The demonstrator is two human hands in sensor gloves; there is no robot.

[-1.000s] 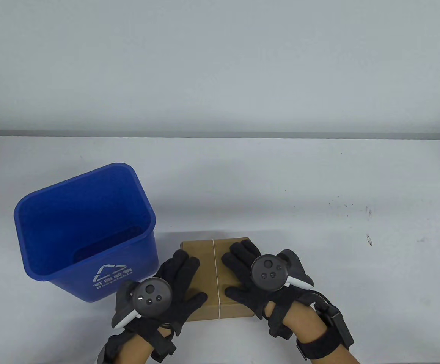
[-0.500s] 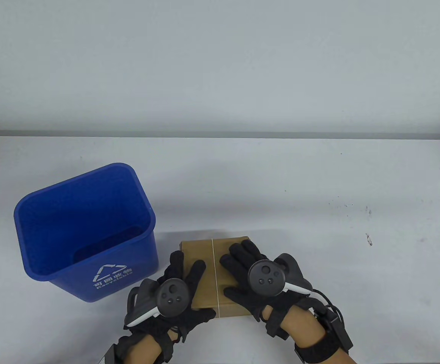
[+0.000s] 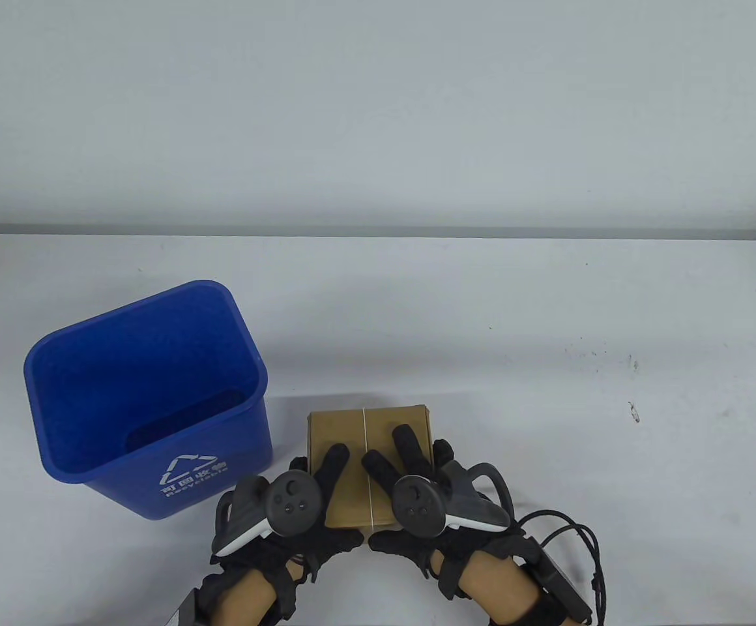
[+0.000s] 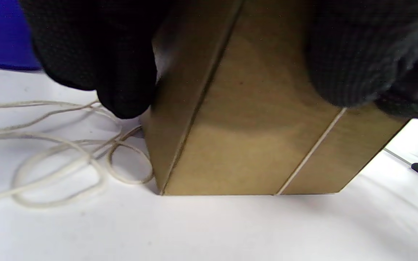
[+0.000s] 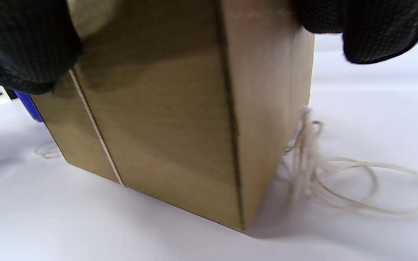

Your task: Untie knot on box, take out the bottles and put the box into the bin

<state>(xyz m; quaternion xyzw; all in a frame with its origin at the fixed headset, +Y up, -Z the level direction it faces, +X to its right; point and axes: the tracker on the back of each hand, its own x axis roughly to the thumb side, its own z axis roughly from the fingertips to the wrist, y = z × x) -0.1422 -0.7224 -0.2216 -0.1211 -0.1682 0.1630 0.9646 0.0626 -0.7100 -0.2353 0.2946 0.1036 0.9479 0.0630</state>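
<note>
A brown cardboard box [image 3: 365, 430] stands on the white table near the front edge, with a thin white string [image 3: 366, 450] running round its middle. My left hand [image 3: 335, 479] grips its left half, fingers over the top and left side, thumb at the near face. My right hand [image 3: 388, 486] grips the right half the same way. In the left wrist view the box [image 4: 245, 137] rests on the table with loose string loops [image 4: 60, 156] beside it. The right wrist view shows the box [image 5: 165, 127] and more loose string [image 5: 339, 181]. No bottles show.
An upright, open blue recycling bin [image 3: 130, 489] stands just left of the box. A black cable [image 3: 580, 535] loops from my right wrist strap. Small dark marks [image 3: 632, 411] dot the table [image 3: 482, 313] at the right.
Both hands drew back toward the near edge and went from lying flat on the box to gripping it. The box's near edge now sits farther from the front.
</note>
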